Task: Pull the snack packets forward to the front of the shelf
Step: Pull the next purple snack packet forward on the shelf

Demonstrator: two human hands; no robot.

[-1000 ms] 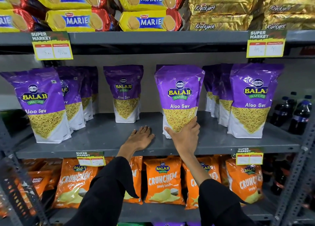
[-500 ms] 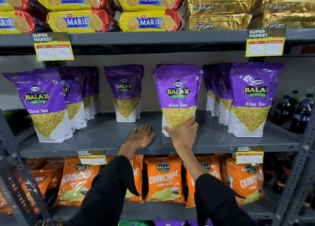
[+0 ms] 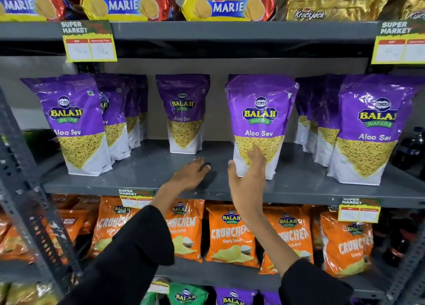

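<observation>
Purple Balaji Aloo Sev packets stand on the grey middle shelf (image 3: 142, 178). One packet (image 3: 259, 111) stands upright near the front edge, right of centre. My right hand (image 3: 247, 176) is at its lower front with fingers loosely extended and the thumb off its left edge; no firm grip shows. My left hand (image 3: 192, 173) rests palm down on the bare shelf to the left. Further back stands a single packet (image 3: 182, 111). A left row (image 3: 69, 120) and a right row (image 3: 368, 125) each have a packet at the front.
Marie biscuit packs (image 3: 227, 5) and gold Krackjack packs (image 3: 333, 5) fill the shelf above. Orange Crunchem bags (image 3: 232, 233) sit below. Yellow price tags (image 3: 89, 42) hang from the shelf edges. Dark bottles (image 3: 411, 148) stand at the far right, beside a metal upright (image 3: 20, 166).
My right hand has loosened from its grip on the packet's lower part, fingers now extended. The packet stands near the front edge. My left hand has stayed on the shelf.
</observation>
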